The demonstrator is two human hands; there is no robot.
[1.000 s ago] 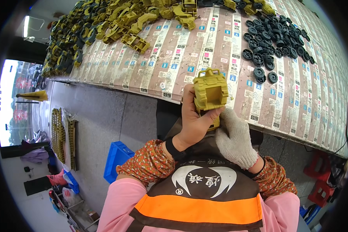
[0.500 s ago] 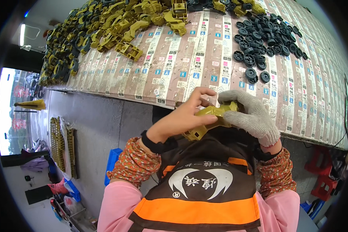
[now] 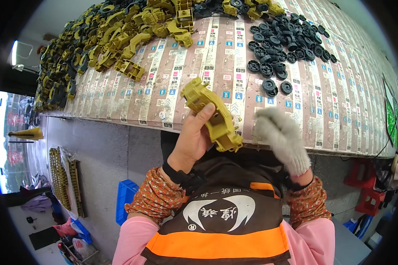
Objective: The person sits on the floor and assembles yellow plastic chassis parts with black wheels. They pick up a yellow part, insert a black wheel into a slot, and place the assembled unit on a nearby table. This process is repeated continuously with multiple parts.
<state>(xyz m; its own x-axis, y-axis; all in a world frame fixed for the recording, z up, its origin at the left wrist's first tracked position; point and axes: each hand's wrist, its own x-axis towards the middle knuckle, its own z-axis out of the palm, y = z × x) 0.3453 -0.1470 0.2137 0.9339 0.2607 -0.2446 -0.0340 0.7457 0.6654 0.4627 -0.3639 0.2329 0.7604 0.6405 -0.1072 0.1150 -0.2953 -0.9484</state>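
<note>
The yellow frame, likely light and stiff, is aptly clamped near its middle by the left hand; right of it, the blurred right hand's fingers cannot be judged.

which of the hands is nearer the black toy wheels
Right. The gloved right hand is below the black toy wheels in the view; the bare left hand is farther off, lower left, holding a yellow toy vehicle chassis.
</note>
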